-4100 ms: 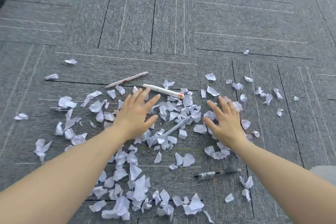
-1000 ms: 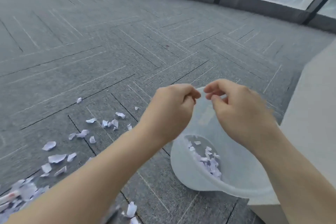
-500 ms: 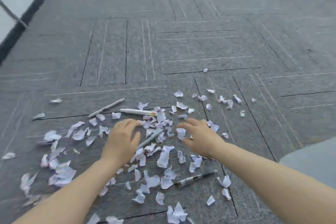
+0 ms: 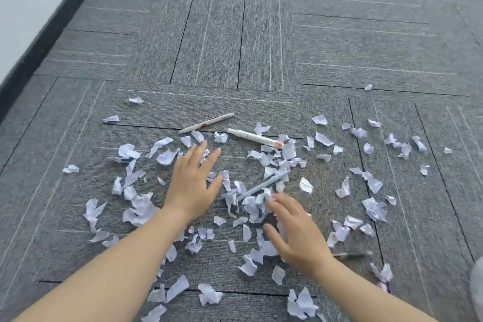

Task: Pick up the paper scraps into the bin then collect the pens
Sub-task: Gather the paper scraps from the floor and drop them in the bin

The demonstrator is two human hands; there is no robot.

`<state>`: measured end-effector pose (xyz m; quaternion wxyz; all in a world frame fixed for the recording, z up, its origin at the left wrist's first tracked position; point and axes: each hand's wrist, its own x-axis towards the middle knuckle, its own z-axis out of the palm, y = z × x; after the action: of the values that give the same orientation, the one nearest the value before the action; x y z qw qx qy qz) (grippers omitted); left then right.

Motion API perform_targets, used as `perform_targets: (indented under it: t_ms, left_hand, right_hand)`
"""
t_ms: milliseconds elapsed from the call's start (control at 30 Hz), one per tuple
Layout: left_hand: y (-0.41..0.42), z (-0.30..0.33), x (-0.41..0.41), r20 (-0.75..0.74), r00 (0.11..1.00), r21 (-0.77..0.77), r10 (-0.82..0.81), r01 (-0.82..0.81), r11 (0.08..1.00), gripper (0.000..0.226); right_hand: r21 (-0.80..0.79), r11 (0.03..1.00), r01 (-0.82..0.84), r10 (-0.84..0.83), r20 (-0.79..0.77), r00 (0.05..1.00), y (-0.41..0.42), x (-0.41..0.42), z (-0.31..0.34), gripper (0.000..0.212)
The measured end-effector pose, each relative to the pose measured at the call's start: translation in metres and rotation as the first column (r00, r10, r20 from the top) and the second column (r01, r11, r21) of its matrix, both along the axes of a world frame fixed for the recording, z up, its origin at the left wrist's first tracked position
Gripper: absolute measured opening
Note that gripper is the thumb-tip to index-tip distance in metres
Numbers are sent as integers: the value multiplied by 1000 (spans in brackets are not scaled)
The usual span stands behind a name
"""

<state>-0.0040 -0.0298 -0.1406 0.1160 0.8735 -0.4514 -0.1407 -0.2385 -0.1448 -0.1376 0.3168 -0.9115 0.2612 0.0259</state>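
Torn white paper scraps (image 4: 142, 206) lie scattered over the grey carpet. My left hand (image 4: 194, 180) lies flat and open on the scraps left of centre, fingers spread. My right hand (image 4: 298, 235) rests open on a heap of scraps (image 4: 254, 204), fingers straight and blurred. Two white pens (image 4: 206, 122) (image 4: 254, 136) lie at the far edge of the litter. A grey pen (image 4: 264, 185) lies slanted between my hands. A dark pen (image 4: 351, 255) shows just right of my right wrist. The bin is out of view.
A white wall with a black skirting (image 4: 44, 42) runs along the far left. A grey rounded edge (image 4: 477, 287) shows at the lower right corner. More scraps (image 4: 397, 142) spread to the far right.
A second ago my hands were over the bin dropping scraps. My view then swung back to the litter, and both hands now lie flat and open on the scraps.
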Motion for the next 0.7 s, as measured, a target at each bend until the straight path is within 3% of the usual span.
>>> perform_targets:
  t_ms: [67,133,200,267,333,400,467,533,600,700]
  left_hand:
    - [-14,0,10,49,998,-23,24,-23,999,62]
    - [-21,-1,19,57,998,7,-16,15,1000,64]
    - [-27,-4,19,37,988,49,-152,150,987,67]
    - [-33,-7,14,25,953,52,-301,299,953,65]
    - [-42,-10,10,23,921,42,-390,388,921,60]
    - [-49,-11,13,44,909,41,-414,412,910,56]
    - [-48,-11,22,80,915,4,-396,397,918,46]
    - [-33,-11,33,106,933,-85,-343,352,932,30]
    - [-8,-11,37,121,944,-158,-306,323,933,17]
    - [32,-12,23,81,953,-232,-292,303,925,20]
  right_hand:
    - [-98,981,166,-148,172,974,-5,14,3,32]
    - [-139,931,338,-299,240,923,-26,36,6,25]
    - [-211,949,233,-203,154,967,-49,56,9,31]
    - [-265,962,-65,69,6,998,-64,74,13,38]
    - [-304,897,-322,279,-177,944,-72,90,14,45]
    - [-351,822,-449,352,-306,884,-83,100,13,48]
    - [-383,815,-435,324,-320,890,-98,97,11,51]
    - [-388,861,-328,250,-238,939,-114,79,8,51]
    - [-399,873,-281,243,-145,959,-120,54,5,39]
    - [-372,898,-234,253,2,967,-111,16,1,16]
